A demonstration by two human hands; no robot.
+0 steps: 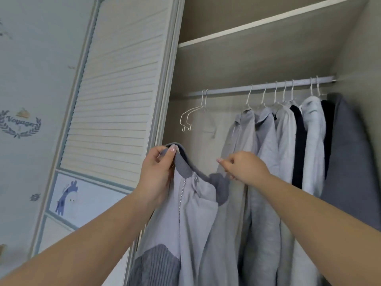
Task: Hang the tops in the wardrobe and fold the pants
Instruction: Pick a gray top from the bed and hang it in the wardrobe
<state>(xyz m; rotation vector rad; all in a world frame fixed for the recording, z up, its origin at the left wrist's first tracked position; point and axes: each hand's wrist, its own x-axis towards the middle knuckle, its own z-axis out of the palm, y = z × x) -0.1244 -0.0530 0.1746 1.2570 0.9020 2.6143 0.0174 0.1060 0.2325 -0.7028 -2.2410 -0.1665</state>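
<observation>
**Jacket held up in front of the wardrobe rail**

So the pale grey zip jacket with the darker ribbed collar is being held up below the hanging rail, off to the left of the clothes already hung there. The left hand has the collar pinched, thumb on top and fingers curled round the fabric, lifting that side higher. The right hand is down at the other end of the collar, fingers curled in tight; it looks like it's pinching the collar edge, though the grip itself is half hidden behind the knuckles.

Two empty wire hangers hang on the rail just above the jacket. Further right along the rail there's a row of hung tops, greys, a white one and a couple of dark ones. Left of the rail is the slatted wardrobe door.
</observation>
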